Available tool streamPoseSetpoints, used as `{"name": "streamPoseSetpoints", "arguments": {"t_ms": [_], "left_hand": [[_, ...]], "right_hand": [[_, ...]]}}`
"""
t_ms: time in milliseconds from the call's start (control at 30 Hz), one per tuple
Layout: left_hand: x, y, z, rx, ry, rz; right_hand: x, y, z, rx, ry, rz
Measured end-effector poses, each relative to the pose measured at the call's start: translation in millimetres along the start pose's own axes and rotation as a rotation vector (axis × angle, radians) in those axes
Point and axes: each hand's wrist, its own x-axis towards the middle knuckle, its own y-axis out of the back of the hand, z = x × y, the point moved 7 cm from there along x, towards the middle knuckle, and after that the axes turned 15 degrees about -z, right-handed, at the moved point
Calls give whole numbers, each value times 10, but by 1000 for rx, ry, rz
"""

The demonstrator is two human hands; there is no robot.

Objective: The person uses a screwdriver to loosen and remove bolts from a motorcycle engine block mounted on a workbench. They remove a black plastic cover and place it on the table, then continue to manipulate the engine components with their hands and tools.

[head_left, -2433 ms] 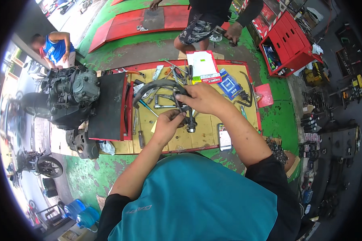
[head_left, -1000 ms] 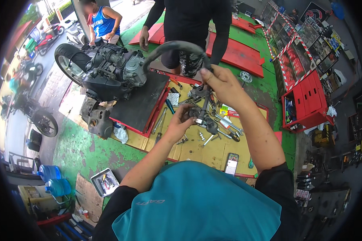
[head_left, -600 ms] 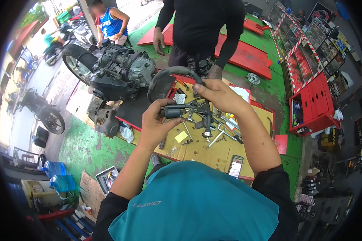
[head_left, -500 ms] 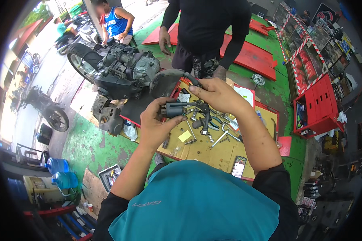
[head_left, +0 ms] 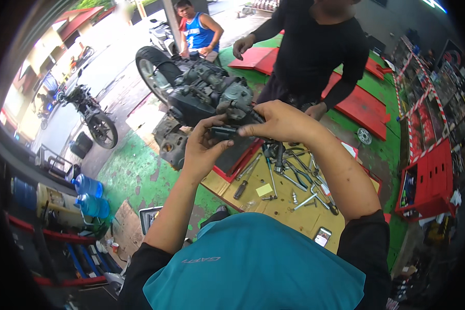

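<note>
In my left hand [head_left: 200, 151], thumb and fingers close around a dark, block-shaped ignition coil [head_left: 224, 131]. My right hand [head_left: 283, 122] pinches the black cable [head_left: 256, 117] beside it, fingertips close to the coil's right end. Part of the coil is hidden behind my fingers. A black jointed part [head_left: 277, 154] shows just below my right hand; whether it hangs from the cable or lies on the table, I cannot tell. Under both hands is a yellow-topped worktable [head_left: 248, 204] with pliers [head_left: 300, 174], a screwdriver [head_left: 241, 189] and a T-shaped wrench [head_left: 306, 200].
A motorcycle engine with its rear wheel [head_left: 212, 95] stands beyond my left hand. Across the table stands a person in black [head_left: 315, 57]; another in blue [head_left: 199, 33] sits farther back. A phone [head_left: 323, 236] lies near the table's front edge. A red cabinet [head_left: 428, 178] is at right.
My view has swung, shifting the scene right and down. Both hands have come closer together around the coil, which now appears turned. The person opposite has raised one hand.
</note>
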Motion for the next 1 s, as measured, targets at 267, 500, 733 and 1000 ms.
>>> {"name": "streamPoseSetpoints", "arguments": {"t_ms": [267,500,733,1000], "left_hand": [[51,857,-444,181,281,53],[544,1697,-693,355,11,41],[946,1956,-817,585,78,-103],[924,2089,-821,416,128,-191]], "right_hand": [[668,-330,178,-69,-136,309],[1303,-397,-32,-102,-272,626],[1520,-367,-6,-52,-419,956],[1464,-873,277,184,-284,1284]]}}
